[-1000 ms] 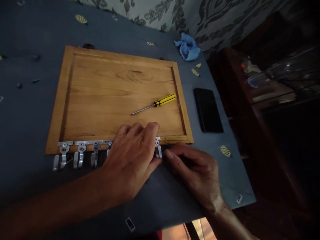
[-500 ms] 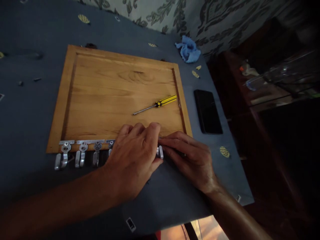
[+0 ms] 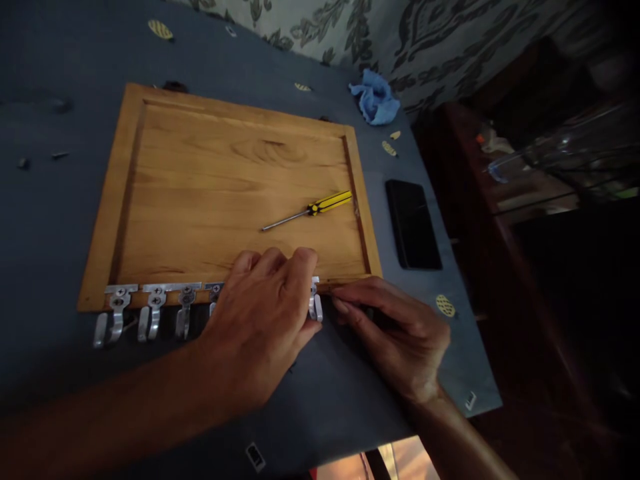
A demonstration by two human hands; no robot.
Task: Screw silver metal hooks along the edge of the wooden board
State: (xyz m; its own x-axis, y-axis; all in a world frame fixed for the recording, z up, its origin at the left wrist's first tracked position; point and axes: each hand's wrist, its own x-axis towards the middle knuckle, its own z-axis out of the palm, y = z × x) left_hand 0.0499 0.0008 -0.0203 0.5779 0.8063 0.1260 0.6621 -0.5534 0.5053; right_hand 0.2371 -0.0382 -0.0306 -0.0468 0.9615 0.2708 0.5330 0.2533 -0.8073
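Observation:
A wooden panel (image 3: 210,180) lies flat on a dark blue table (image 3: 45,220). A metal rail of several hooks (image 3: 150,307) is screwed along the panel's near edge. My left hand (image 3: 263,320) lies over the rail's right part, fingers bent and pressing on it. My right hand (image 3: 395,330) sits just right of the last hook (image 3: 316,305), fingers drawn together at the panel's near right corner; what they pinch is hidden. A yellow-and-black screwdriver (image 3: 310,209) rests on the panel beyond both hands.
A black phone (image 3: 413,223) lies right of the panel. A crumpled blue cloth (image 3: 376,99) sits at the back by the patterned wall. Small dark bits (image 3: 37,160) lie at the left. The table's edge drops off at the right and front.
My right hand slid onto the panel's near edge beside the last hook, then drew back slightly to the right. My left hand stayed on the rail. The view shifted a little.

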